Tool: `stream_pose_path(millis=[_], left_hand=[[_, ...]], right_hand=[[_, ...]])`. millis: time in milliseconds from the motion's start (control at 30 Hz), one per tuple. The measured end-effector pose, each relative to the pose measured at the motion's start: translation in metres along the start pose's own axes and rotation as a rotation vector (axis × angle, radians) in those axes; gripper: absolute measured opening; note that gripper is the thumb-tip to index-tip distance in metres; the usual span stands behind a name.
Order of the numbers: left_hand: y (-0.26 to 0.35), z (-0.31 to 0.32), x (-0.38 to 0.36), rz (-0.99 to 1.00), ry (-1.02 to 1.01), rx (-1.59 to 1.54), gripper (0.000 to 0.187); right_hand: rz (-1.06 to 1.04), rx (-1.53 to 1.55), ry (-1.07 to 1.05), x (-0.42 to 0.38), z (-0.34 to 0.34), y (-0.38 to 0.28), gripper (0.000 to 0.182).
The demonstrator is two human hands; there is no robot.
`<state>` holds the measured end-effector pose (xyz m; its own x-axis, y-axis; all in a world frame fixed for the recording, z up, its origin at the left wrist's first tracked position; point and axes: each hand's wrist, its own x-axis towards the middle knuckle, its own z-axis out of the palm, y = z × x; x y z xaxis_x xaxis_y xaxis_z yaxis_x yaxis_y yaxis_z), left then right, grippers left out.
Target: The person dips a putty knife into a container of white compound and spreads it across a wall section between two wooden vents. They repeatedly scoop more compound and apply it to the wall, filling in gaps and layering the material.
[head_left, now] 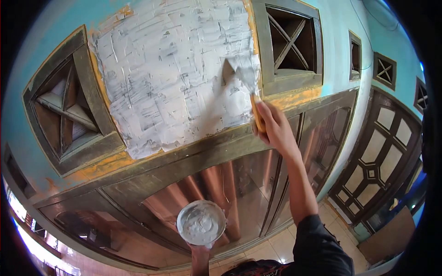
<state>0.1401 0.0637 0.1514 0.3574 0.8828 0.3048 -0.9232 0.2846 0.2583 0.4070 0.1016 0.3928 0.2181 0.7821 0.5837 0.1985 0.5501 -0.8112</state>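
My right hand is closed around the yellow handle of a putty knife. The knife's metal blade is up against the white-smeared wall patch, near its right edge, and its shadow falls to the left. Rough strokes of white putty cover the patch, with grey streaks showing through. Low in the middle, my left hand holds up a round bowl from underneath. White putty lies inside the bowl. Most of the left hand's fingers are hidden beneath it.
Wooden vent frames with crossed slats flank the patch, one at left and one at right. Below runs a dark wooden window frame with glass and a reddish curtain. A panelled door stands at far right above the tiled floor.
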Motion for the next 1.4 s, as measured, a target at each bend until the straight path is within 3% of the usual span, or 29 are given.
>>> stream_pose_path(millis=[33,100,133,200,267,400,533,667,733,767,833,867,933,967,1067,1100,1167,1200,1267,1300,1367,1400], left_hand=[[-0.002,0.008,0.0,-0.002,-0.002,-0.003,0.09],[-0.008,0.018,-0.001,-0.03,-0.004,-0.39,0.091],[-0.01,0.02,0.0,-0.031,0.002,-0.391,0.091],[-0.014,0.023,-0.002,0.289,-0.253,0.621,0.092],[-0.016,0.02,-0.004,0.265,-0.219,0.587,0.091],[-0.015,0.001,-0.009,0.178,-0.098,0.459,0.088],[-0.011,-0.02,-0.006,0.086,0.002,0.328,0.084],[-0.009,-0.017,0.001,0.013,0.065,0.225,0.081],[-0.008,0.005,0.003,-0.109,0.039,0.091,0.082],[-0.008,-0.009,0.0,-0.106,0.045,0.09,0.082],[-0.011,-0.049,-0.012,0.173,0.149,0.508,0.084],[-0.012,-0.043,-0.013,0.171,0.156,0.508,0.084],[-0.01,-0.021,-0.008,0.005,0.133,0.187,0.085],[-0.011,-0.029,0.001,0.007,0.141,0.187,0.085],[-0.017,-0.07,0.044,0.305,-0.874,0.098,0.087],[-0.016,-0.065,0.027,0.309,-0.874,0.099,0.087],[-0.01,-0.009,-0.018,0.248,0.124,0.69,0.086],[-0.008,-0.007,-0.016,0.249,0.123,0.692,0.086],[-0.006,-0.003,-0.009,0.044,-0.016,-0.007,0.085],[-0.005,-0.004,-0.01,0.044,-0.017,-0.007,0.085],[-0.001,-0.009,-0.014,0.166,0.005,0.402,0.083],[-0.002,-0.017,-0.012,0.165,0.012,0.403,0.083]], right_hand=[[-0.001,-0.003,0.002,-0.006,-0.002,0.0,0.042],[-0.001,0.09,0.037,-0.014,-0.005,-0.009,0.042],[-0.045,0.061,0.066,-0.007,-0.005,-0.019,0.042],[-0.142,0.024,0.052,0.023,-0.005,-0.049,0.044],[-0.287,-0.046,-0.005,0.061,-0.003,-0.064,0.046],[-0.257,-0.096,-0.061,0.086,0.006,-0.056,0.048],[-0.06,-0.114,-0.058,0.034,0.018,-0.01,0.037],[-0.078,-0.114,-0.119,-0.027,0.024,0.035,0.038],[0.007,-0.052,-0.084,-0.039,0.026,0.028,0.043],[-0.106,-0.062,-0.064,-0.032,0.028,0.021,0.038],[-0.193,-0.098,-0.028,-0.001,0.028,-0.01,0.04],[-0.247,-0.1,0.001,0.018,0.03,-0.023,0.043],[-0.25,-0.107,-0.021,0.051,0.033,-0.049,0.047],[-0.233,-0.102,-0.042,0.063,0.034,-0.048,0.047],[-0.166,-0.083,-0.053,0.056,0.04,-0.023,0.045],[-0.12,-0.074,-0.036,0.044,0.041,-0.013,0.045],[-0.004,-0.03,-0.071,0.009,0.046,0.012,0.042],[-0.026,-0.049,-0.066,-0.007,0.047,0.031,0.041],[-0.051,-0.068,-0.058,-0.025,0.048,0.044,0.04],[-0.078,-0.03,-0.026,-0.031,0.047,0.042,0.039],[-0.135,0.03,0.012,-0.03,0.046,0.019,0.041],[-0.129,0.031,0.01,-0.019,0.045,0.003,0.041]])
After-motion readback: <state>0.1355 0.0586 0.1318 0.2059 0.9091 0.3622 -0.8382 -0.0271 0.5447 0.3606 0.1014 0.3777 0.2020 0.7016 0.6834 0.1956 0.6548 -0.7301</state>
